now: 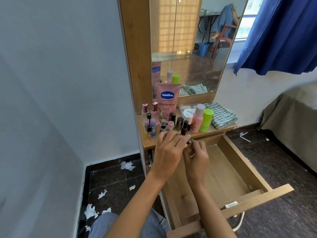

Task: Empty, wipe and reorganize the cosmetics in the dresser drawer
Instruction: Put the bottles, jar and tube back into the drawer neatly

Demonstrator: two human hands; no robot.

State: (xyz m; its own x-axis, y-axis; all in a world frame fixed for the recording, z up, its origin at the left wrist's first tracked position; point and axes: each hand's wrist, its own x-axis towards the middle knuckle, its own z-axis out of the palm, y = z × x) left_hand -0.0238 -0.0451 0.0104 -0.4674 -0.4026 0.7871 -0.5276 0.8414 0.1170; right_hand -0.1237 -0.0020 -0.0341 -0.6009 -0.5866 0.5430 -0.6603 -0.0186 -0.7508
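The dresser drawer (pixel 247 170) is pulled out and its wooden bottom is bare. Cosmetics stand crowded on the dresser top (pixel 151 141): a pink Vaseline tube (pixel 167 102), small nail polish bottles (pixel 182 127), a pink bottle (pixel 197 119) and a green-capped bottle (pixel 206 121). My left hand (pixel 169 152) and my right hand (pixel 196 157) meet at the top's front edge. My right hand's curled fingers pinch a small dark item (pixel 189 142). My left hand's fingers lie over that item and the front bottles, and its grip is hidden by the back of the hand.
A striped green cloth (pixel 223 115) lies folded at the right of the top, below the mirror (pixel 188 48). Torn white paper scraps (pixel 127 165) litter the dark floor at the left. A bed (pixel 291 117) stands to the right, under a blue curtain (pixel 281 35).
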